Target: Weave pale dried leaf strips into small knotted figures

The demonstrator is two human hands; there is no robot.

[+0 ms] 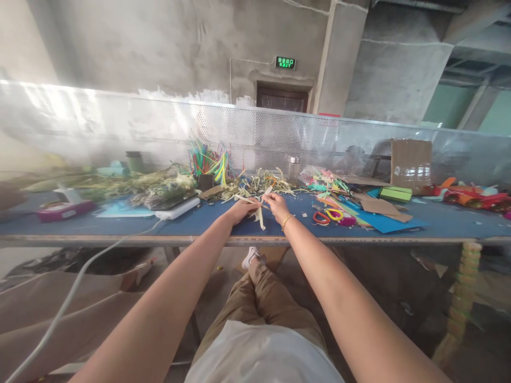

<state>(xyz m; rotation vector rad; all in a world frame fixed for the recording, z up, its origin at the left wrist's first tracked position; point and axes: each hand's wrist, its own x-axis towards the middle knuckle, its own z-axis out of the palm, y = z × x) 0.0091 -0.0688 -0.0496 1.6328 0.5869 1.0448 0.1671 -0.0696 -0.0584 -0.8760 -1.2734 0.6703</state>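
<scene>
Both hands meet over the near middle of the blue worktable (207, 221), fingers curled and pinched on pale yellow paper strips (259, 210). The left hand (241, 209) closes thumb and fingertips on the strips' left part, knuckles up; the right hand (276, 204) pinches the upper right end, and one loose strip hangs down between the two hands toward the table's near edge. Both forearms stretch straight out from the bottom corners, converging at the strips; a gold bracelet (286, 221) circles the right wrist. How the strips cross inside the grips is too small to make out. Just beyond the hands lies a heap of pale strip offcuts (255, 186), with a bundle of coloured strips (207, 159) standing farther left. To the right lie coloured rings (329, 216) and blue card sheets (383, 221). A white cable (80, 279) runs off the near left edge.
</scene>
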